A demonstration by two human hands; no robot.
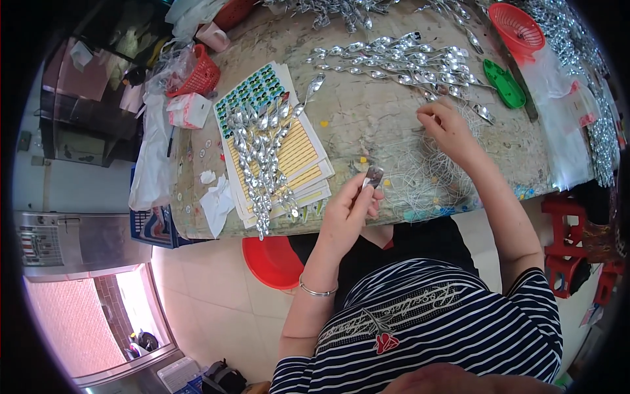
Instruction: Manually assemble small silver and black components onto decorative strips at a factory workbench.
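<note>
My left hand [346, 213] is closed near the table's front edge, pinching a short flat silver strip [373, 175] between thumb and fingers. The strip's end points up and away from me. Farther right, my right hand [453, 130] is raised at the far side of a loose tangle of thin white strings [441, 172]. Its thumb and forefinger are brought together, and whatever they pinch is too small to make out. Just beyond that hand lie several twisted silver foil strips [400, 60], side by side. Another bundle of twisted silver strips [262, 148] rests at the left.
Printed sticker sheets [314, 152] lie stacked under the left bundle. A green tray [504, 84] and a red basket [517, 27] sit at the right. At the left are another red basket [199, 73], a small box [189, 111] and crumpled white paper [216, 205]. A red basin [270, 261] stands below the table.
</note>
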